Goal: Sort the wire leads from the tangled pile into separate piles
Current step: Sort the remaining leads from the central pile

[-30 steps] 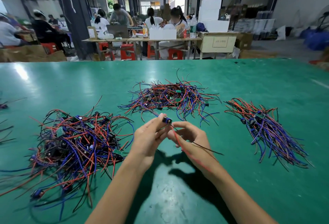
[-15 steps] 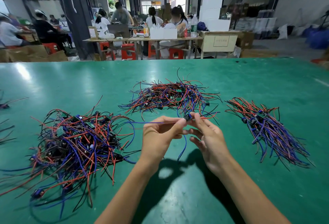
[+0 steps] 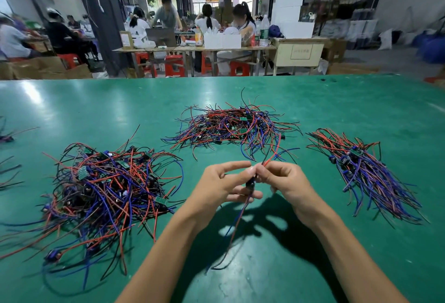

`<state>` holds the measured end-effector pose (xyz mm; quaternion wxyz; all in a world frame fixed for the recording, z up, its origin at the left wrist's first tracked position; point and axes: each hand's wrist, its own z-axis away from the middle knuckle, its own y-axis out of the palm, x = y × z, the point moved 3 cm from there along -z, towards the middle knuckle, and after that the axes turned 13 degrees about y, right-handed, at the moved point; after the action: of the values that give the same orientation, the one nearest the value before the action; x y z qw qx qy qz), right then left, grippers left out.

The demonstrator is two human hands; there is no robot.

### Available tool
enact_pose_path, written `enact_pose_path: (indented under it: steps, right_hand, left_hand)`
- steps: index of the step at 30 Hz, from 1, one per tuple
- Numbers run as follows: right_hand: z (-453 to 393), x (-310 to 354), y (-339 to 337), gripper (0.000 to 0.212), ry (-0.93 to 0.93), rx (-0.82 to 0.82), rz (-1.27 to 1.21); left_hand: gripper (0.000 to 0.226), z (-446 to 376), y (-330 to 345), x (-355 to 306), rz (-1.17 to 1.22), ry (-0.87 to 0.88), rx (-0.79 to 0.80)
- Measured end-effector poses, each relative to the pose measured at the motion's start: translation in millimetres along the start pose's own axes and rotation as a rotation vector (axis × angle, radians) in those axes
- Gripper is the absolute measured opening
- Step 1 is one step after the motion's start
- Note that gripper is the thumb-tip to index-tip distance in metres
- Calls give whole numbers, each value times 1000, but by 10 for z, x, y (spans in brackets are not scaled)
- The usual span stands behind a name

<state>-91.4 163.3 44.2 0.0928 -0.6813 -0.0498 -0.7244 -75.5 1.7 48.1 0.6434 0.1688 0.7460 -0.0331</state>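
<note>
Both my hands are raised just above the green tabletop (image 3: 313, 109), meeting near its middle. My left hand (image 3: 216, 184) has thumb and forefinger closed on the single wire lead (image 3: 250, 184) at its small dark component, the lower fingers curled beneath it. My right hand (image 3: 281, 179) pinches the same lead just beside that, its fingers curled round the red and black strands that rise out of the top of the grip. Blue and dark strands of the lead hang down between my wrists and appear to reach the tabletop, though motion blur makes the contact uncertain. The tangled pile (image 3: 103, 189), the largest, lies to my left: red, blue and black wires with small green boards mixed in. A second pile (image 3: 236, 126) sits beyond my hands, near them but apart. A third pile (image 3: 366, 172) lies to my right, its strands running roughly parallel. Loose wire ends (image 3: 7, 136) show at the far left edge.
</note>
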Motion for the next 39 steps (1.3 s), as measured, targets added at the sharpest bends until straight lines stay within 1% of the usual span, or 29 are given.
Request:
enact_pose_path:
  steps: [3,5,7,10,12,14,16,19,25,28,30,33,35,36,37,39]
  right_hand:
    - [-18,5,26,21,-75,-113,119]
    - [-25,-13,69,20,-79,-107,177]
    - [-20,-28,110,26,-61,-67,181]
    - [-13,-25,186,29,-84,-67,228]
    - [9,-16,258,29,-131,-73,225]
    - [22,-31,310,34,-141,-94,156]
    - [13,-66,349,37,-77,-132,45]
    - [-22,-90,383,33,34,-200,-123]
    - [-109,-111,285,33,81,-328,-158]
    - [-139,-162,206,32,161,-409,-200]
    - [-153,-200,158,30,222,-450,-289]
    - [-153,-228,81,25,290,-465,-554]
    - [-139,-228,13,24,298,-453,-628]
    - [-135,-228,-8,25,290,-413,-632]
    - [-144,-233,-22,30,278,-338,-635]
    - [-167,-215,9,47,273,-131,-605]
  left_hand:
    - [30,-10,-32,-9,-20,-1,12]
    - [23,-5,-38,-9,-72,-1,11]
    - [16,-7,-51,-8,-107,-12,-69]
    - [17,-11,-76,-25,-144,2,-193]
    - [20,-9,-76,-41,-183,40,-195]
    - [21,-7,-66,-64,-216,86,-174]
    - [22,-2,-45,-76,-281,125,-162]
    - [28,2,27,-60,-353,141,-113]
    - [18,4,-31,-36,-398,58,11]
    - [18,30,-40,-6,-449,-17,114]
    - [17,40,-46,4,-485,-60,166]
    - [17,72,-44,4,-498,-106,243]
    - [15,82,-49,1,-471,-114,235]
    - [15,79,-60,-5,-454,-107,204]
    - [15,64,-76,-11,-437,-91,163]
    - [16,25,-115,-33,-398,-41,66]
